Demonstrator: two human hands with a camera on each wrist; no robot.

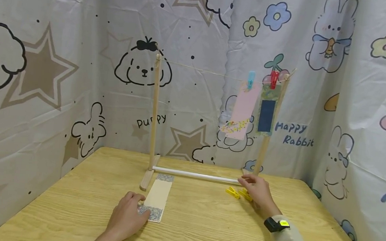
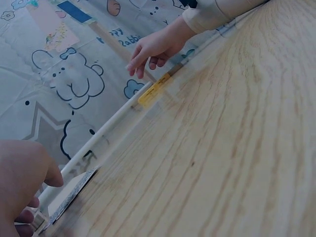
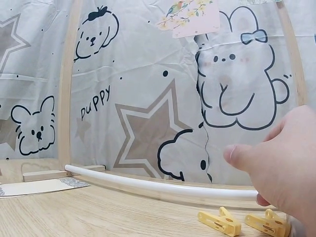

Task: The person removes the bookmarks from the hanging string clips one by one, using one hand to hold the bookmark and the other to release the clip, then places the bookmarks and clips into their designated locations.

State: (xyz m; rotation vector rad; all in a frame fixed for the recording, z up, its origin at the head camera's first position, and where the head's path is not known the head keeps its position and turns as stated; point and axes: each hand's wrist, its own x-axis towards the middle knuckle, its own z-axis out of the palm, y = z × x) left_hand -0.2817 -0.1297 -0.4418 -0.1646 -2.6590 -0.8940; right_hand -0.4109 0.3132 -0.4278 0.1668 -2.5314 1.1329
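A cream card with grey patterned ends [image 1: 158,194] lies flat on the table at the left. My left hand [image 1: 128,213] is at the near left edge of this card, thumb over its grey end and fingers bent beside it. Whether the fingertips press on it is hard to see. My right hand [image 1: 257,190] hovers with loosely bent fingers, holding nothing, by the right end of the white rod [image 1: 195,175]. Just below it lie two yellow clothespins, the left clothespin [image 3: 220,220] and the right clothespin [image 3: 268,223]; in the head view the hand partly covers the right one.
Two wooden posts, the left post [image 1: 154,113] and the right post [image 1: 263,152], carry a string [image 1: 200,69]. From it hang a pink card [image 1: 243,111] under a blue clothespin [image 1: 251,79] and a green-and-navy card [image 1: 267,115] under a red clothespin [image 1: 274,80]. A printed curtain surrounds the table.
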